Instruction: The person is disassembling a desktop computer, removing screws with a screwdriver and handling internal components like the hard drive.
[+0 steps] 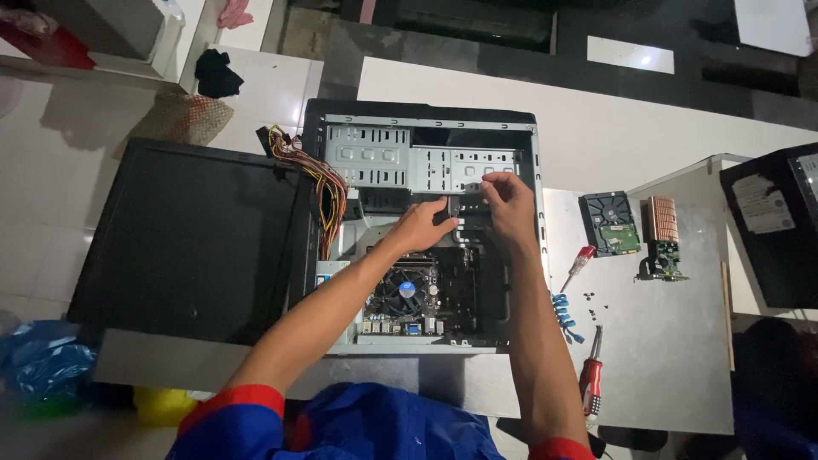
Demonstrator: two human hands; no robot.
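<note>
A: Location of the work?
B: Open grey metal computer case (426,153) lying on the white table (665,341).
A: Grips?
B: Left hand (422,226) and right hand (509,200) both pinch a small dark component (467,204) inside the case, below the drive bays.

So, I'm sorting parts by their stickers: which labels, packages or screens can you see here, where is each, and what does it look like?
Pale rectangular sticker on the black computer case at far right: whitish, worn.
Small light label on the same case's top right edge: narrow, greyish.
No screens or packages show; both hands, left hand and right hand, are inside the open grey metal computer case.
</note>
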